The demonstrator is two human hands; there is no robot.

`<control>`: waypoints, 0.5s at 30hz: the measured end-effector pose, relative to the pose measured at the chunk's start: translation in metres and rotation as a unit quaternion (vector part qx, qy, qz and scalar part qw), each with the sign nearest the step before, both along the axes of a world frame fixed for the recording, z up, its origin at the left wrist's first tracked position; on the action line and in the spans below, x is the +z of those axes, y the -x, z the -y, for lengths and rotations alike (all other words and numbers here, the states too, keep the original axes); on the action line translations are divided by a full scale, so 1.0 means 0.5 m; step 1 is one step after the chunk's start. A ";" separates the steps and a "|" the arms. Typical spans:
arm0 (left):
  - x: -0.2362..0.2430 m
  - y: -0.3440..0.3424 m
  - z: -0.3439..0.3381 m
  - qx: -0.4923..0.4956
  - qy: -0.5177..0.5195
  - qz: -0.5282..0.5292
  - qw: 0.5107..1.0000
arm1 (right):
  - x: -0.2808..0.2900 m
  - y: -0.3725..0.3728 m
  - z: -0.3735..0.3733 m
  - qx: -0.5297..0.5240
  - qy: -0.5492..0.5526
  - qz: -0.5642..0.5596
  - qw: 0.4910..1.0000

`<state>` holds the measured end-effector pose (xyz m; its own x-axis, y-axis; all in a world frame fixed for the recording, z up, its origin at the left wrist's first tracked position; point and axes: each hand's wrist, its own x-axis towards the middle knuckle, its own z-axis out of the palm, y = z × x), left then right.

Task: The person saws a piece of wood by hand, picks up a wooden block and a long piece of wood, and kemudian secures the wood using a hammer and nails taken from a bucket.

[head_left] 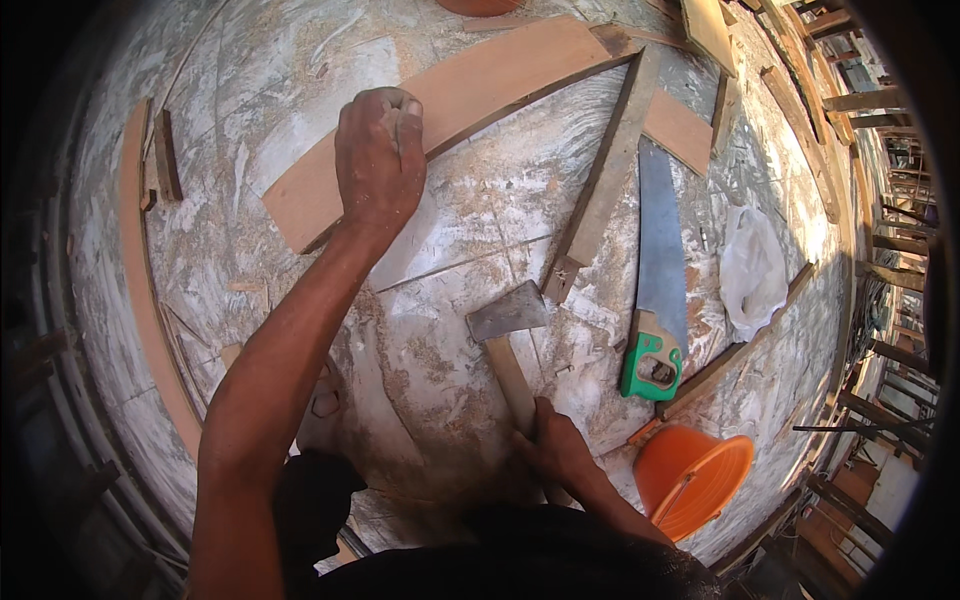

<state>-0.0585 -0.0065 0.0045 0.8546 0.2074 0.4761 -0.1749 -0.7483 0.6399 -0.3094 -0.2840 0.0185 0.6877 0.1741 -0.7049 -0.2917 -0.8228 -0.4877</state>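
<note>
My right hand [560, 447] is wrapped round the wooden handle of a hatchet [507, 312], whose grey metal head points away from me over the floor. My left hand [381, 150] is closed, fingers curled, over a broad, slightly curved wooden plank [510, 72]. Whatever the left fingers may hold is hidden. The plank's far right end rests by a long grey wooden batten [610, 180]. Right of the batten lies a handsaw [660, 250] with a green handle.
An orange bucket [690, 480] lies tipped at the lower right. Near the saw are a crumpled white plastic bag [752, 270] and a short board [680, 130]. A long thin wooden strip [150, 290] runs along the left. Sawdust covers the stained floor [450, 390].
</note>
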 end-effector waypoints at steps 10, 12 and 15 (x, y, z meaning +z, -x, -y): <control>-0.054 -0.069 -0.074 0.128 -0.059 -0.256 0.956 | 0.083 -0.126 0.000 -0.100 -0.253 -0.088 0.958; -0.052 -0.068 -0.079 0.132 -0.068 -0.230 0.962 | 0.085 -0.197 -0.036 -0.063 -0.220 -0.001 0.973; -0.055 -0.062 -0.101 0.135 -0.084 -0.245 0.956 | 0.080 -0.299 -0.075 -0.028 -0.169 0.221 0.960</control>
